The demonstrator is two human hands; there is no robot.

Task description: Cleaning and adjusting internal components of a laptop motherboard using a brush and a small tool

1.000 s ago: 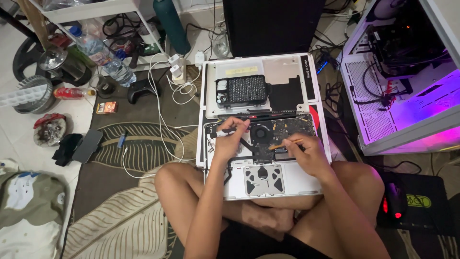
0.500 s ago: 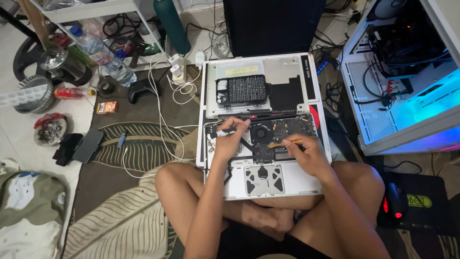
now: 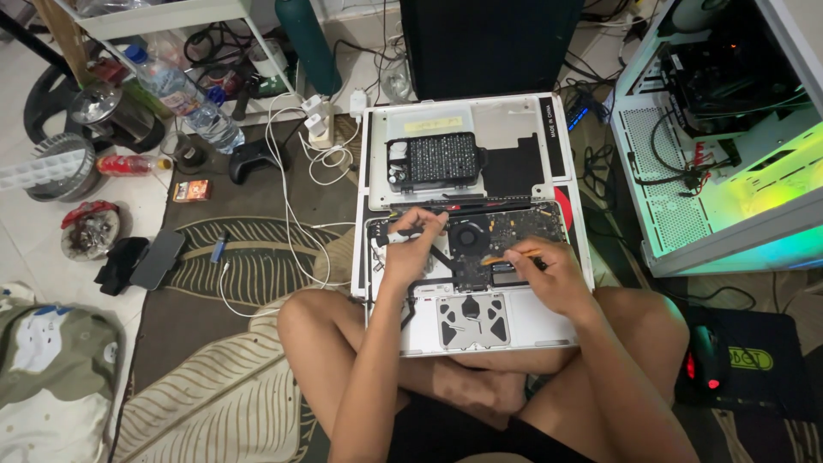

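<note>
Head view: my right hand [image 3: 555, 273] is closed on an orange stick [image 3: 506, 256], my left hand [image 3: 410, 249] pinches a small white-tipped tool [image 3: 396, 239], both over the open laptop [image 3: 470, 257] across my knees; I judge its circuit board [image 3: 523, 230] fragile, so edges only.

Opened silver laptop [image 3: 514, 321] flat across lap, circuit board exposed (black fan at centre); thin orange-handled tool [image 3: 507, 256] over board.

A dark leaf-patterned rug [image 3: 257, 257] on the floor carries the opened laptop [image 3: 480, 317] under the fingers [image 3: 429, 225], its removed bottom cover [image 3: 467, 146] just beyond them, and white cables [image 3: 296, 214], a black game controller [image 3: 253, 159] and a phone [image 3: 157, 259] off to their left.
</note>
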